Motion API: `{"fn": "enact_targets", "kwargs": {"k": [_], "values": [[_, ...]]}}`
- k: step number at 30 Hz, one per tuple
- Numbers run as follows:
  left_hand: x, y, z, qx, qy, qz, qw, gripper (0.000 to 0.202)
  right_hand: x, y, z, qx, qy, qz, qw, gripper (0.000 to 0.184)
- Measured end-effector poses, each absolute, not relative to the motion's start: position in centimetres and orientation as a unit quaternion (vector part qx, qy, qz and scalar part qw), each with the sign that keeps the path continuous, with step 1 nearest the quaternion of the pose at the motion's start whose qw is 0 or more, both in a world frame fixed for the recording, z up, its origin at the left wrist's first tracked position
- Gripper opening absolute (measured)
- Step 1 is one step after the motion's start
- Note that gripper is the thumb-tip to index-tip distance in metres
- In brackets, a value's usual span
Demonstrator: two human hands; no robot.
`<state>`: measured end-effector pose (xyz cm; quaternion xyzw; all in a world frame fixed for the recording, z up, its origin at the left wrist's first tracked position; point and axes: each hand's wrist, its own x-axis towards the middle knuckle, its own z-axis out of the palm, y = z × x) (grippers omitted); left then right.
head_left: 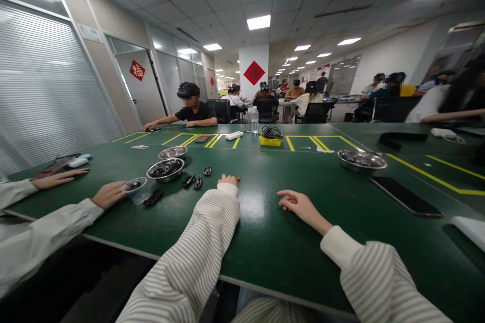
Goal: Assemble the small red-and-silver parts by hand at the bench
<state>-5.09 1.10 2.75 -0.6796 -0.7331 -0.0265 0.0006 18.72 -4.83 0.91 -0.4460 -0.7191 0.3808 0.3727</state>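
Note:
My left hand [228,180] is stretched forward on the green table [261,252], its fingers bent down and closed. A small orange piece [238,179] shows at its right side; whether the fingers grip it is hidden. Left of this hand lie several small black plastic parts [197,181]. My right hand [301,208] rests at the table to the right, index finger extended and the others loosely curled, with nothing in it.
A neighbour's hand [109,195] touches a clear plastic cup [135,193] at the left. Metal bowls [166,177] of black parts stand behind it; another bowl [361,167] and a phone [406,196] are at right. A yellow basket [270,141] holds cables. Across sits a person [195,111].

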Motion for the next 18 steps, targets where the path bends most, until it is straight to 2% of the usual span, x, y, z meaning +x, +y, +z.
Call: {"fn": "enact_targets", "kwargs": {"k": [4,10,15,18], "values": [[-4.9,1.0,1.9,-0.723,-0.685,-0.069,0.05,0.043,18.8,-4.8,0.8,-0.448,-0.723,0.375,0.369,0.03],[-3.4,0.5,0.3,-0.778,-0.613,-0.127,0.047,0.042,18.7,-4.8,1.0,-0.456,-0.728,0.358,0.366,0.028],[-0.2,-1.6,-0.5,-0.855,-0.486,-0.181,0.005,0.045,19.3,-4.4,1.2,-0.499,-0.744,0.234,0.379,0.025],[1.4,-2.9,-0.8,-0.879,-0.432,-0.199,-0.021,0.047,19.7,-4.1,1.2,-0.489,-0.778,0.177,0.353,0.03]]}}
